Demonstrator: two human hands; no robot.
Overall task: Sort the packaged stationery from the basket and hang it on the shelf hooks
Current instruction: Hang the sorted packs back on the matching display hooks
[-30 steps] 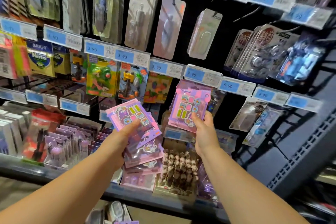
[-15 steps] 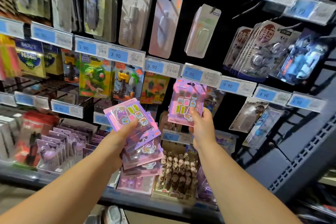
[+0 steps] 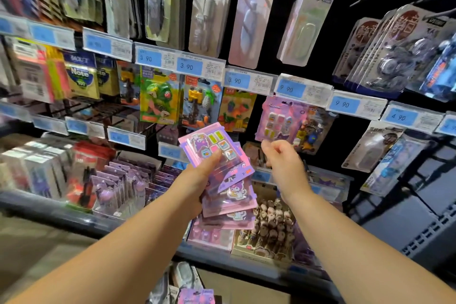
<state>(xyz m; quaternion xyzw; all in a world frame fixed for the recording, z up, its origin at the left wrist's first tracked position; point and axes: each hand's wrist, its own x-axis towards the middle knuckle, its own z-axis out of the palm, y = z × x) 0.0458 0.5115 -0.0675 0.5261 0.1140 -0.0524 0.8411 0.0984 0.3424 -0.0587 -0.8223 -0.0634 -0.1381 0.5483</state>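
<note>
My left hand [image 3: 197, 181] grips the pink packs [image 3: 229, 180], long axis near-to-far; my right hand [image 3: 283, 165], empty and loosely curled, hovers just right.

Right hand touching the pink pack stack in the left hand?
Apart. Head view: the right hand hangs loosely curled beside the stack of pink packs, with shelf stock showing in the gap. Only the left hand grips it.

Head view, close, facing shelf [image 3: 49, 212]
</note>
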